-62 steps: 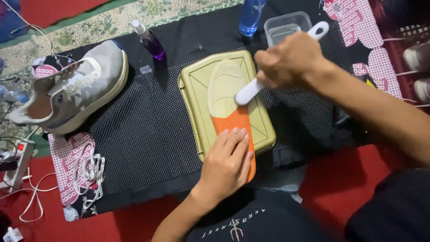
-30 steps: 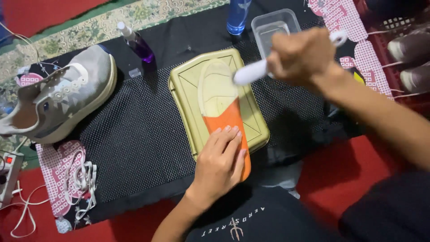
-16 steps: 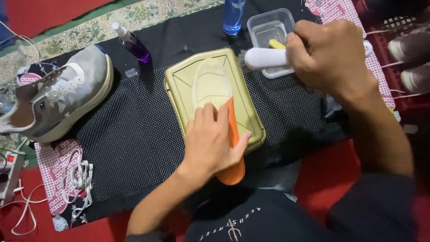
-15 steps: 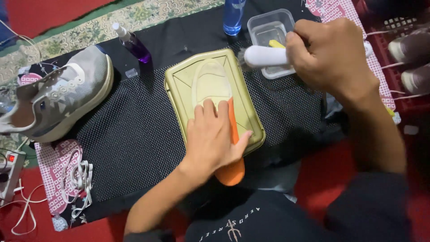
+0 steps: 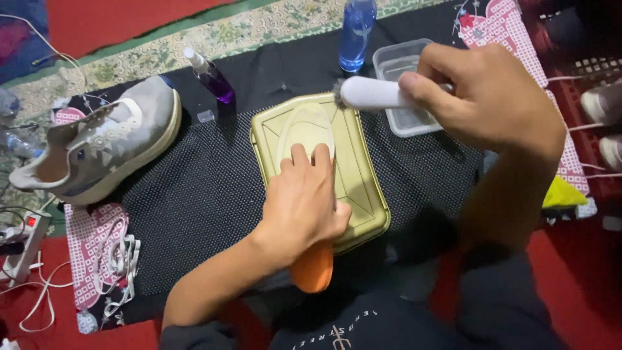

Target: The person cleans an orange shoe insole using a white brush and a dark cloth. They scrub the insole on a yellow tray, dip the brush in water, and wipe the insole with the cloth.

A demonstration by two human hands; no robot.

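A shoe insole (image 5: 310,129), pale yellow at the toe and orange at the heel, lies lengthwise on an olive-green tray lid (image 5: 363,188). My left hand (image 5: 304,201) presses flat on the insole's middle and hides most of it. My right hand (image 5: 492,94) grips a white-handled brush (image 5: 369,93), bristles pointing left just above the tray's far edge, near the insole's toe. A clear plastic tub (image 5: 405,91) sits directly behind the brush, partly hidden by my right hand.
A grey sneaker (image 5: 103,149) without laces lies at left on the black dotted mat (image 5: 201,201). White laces (image 5: 120,253) lie on a pink cloth. A purple spray bottle (image 5: 210,76) and a blue bottle (image 5: 357,32) stand behind. A power strip (image 5: 23,243) is far left.
My right hand carried the brush from the insole to the clear tub, and now holds it by the tray's far edge. My left hand slid up the insole toward the toe.
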